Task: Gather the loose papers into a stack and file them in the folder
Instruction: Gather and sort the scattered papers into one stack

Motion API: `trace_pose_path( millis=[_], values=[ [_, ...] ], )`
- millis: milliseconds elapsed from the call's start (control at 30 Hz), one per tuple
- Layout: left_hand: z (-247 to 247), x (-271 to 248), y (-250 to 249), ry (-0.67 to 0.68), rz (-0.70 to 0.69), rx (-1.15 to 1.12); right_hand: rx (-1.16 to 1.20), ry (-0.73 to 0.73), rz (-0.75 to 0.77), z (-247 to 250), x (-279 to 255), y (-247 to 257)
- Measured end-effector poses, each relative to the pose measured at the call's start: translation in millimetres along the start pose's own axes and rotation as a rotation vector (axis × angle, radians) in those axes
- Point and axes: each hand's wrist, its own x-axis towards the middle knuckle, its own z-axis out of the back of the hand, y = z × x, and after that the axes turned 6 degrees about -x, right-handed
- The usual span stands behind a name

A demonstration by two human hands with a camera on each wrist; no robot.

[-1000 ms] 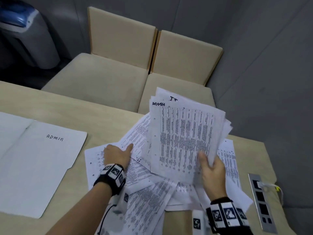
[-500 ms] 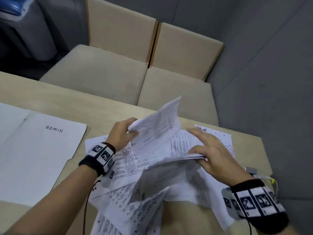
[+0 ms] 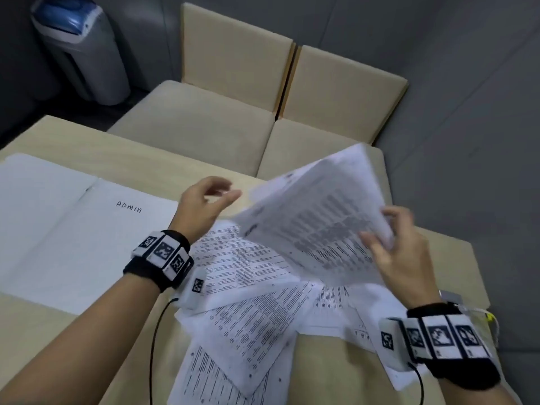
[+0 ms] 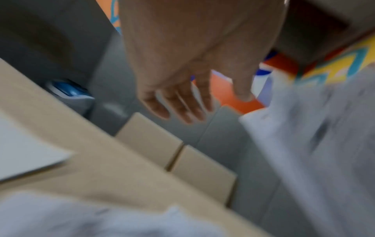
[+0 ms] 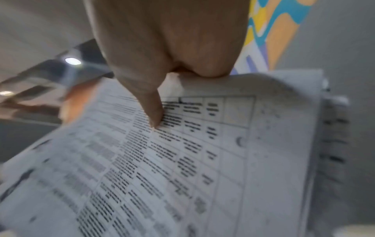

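Note:
My right hand [image 3: 388,241] grips a bundle of printed sheets [image 3: 318,220] by its right edge and holds it tilted above the table; in the right wrist view the thumb presses on the top sheet [image 5: 182,160]. My left hand [image 3: 210,197] hovers just left of the bundle's raised edge with fingers loosely curled, holding nothing; the left wrist view shows the hand [image 4: 182,96] empty, with the blurred bundle [image 4: 314,144] beside it. Several loose printed papers [image 3: 245,317] lie overlapping on the table below. The open white folder [image 3: 58,229] marked ADMIN lies flat to the left.
The beige table [image 3: 336,369] ends just beyond the papers. Two beige chairs [image 3: 204,124] stand behind it. A grey bin with a blue lid [image 3: 79,54] is at the far left. A socket panel with a plugged cable [image 3: 479,311] sits by my right wrist.
My left hand has let go of the sheet it held and drawn left. My right hand has taken the bundle and lifted it, tilted, off the pile.

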Motion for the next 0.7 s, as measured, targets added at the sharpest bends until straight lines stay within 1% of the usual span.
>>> trace_pose_path(
  millis=[33,67,100,133,167,200,267,333,400,433,500,567,600,633,700],
  values=[
    [6.9,3.7,28.0,-0.087,0.125,0.142,0.098,-0.035,-0.148,4.7,-5.4,-3.4],
    [13.9,3.7,54.1,-0.126,0.286,0.297,0.184,-0.060,-0.276,9.3,-9.8,-6.7],
    [19.8,2.3,82.5,-0.131,0.430,0.452,0.246,-0.065,-0.369,13.7,-14.1,-11.7],
    [23.7,-2.6,105.4,-0.119,0.549,0.603,0.288,-0.046,-0.424,17.2,-17.7,-16.2],
    [24.8,-9.4,120.0,-0.111,0.629,0.706,0.298,-0.008,-0.447,19.1,-21.4,-20.2],
    [22.5,-17.0,123.5,-0.128,0.665,0.746,0.276,0.040,-0.446,19.7,-25.6,-23.0],
    [15.3,-26.5,121.0,-0.145,0.674,0.692,0.237,0.157,-0.385,20.6,-33.9,-27.0],
    [11.5,-27.8,114.2,-0.068,0.650,0.618,0.218,0.311,-0.325,21.4,-38.7,-27.0],
    [10.2,-25.6,114.4,-0.049,0.592,0.558,0.244,0.459,-0.225,25.7,-40.7,-22.6],
    [11.5,-25.1,114.0,-0.080,0.564,0.517,0.266,0.520,-0.174,27.9,-39.9,-19.1],
    [12.6,-25.3,115.3,-0.169,0.552,0.540,0.330,0.632,-0.113,33.5,-37.2,-8.6],
    [12.8,-26.6,112.4,-0.208,0.637,0.575,0.374,0.703,-0.116,34.9,-32.5,2.2],
    [12.0,-26.3,110.5,-0.196,0.675,0.572,0.373,0.723,-0.112,32.6,-29.5,6.8],
    [9.5,-23.9,111.7,-0.155,0.692,0.570,0.367,0.742,-0.100,27.8,-26.2,10.4],
    [2.5,-21.8,110.7,-0.052,0.684,0.620,0.344,0.834,-0.081,13.9,-19.3,13.6]
  ],
)
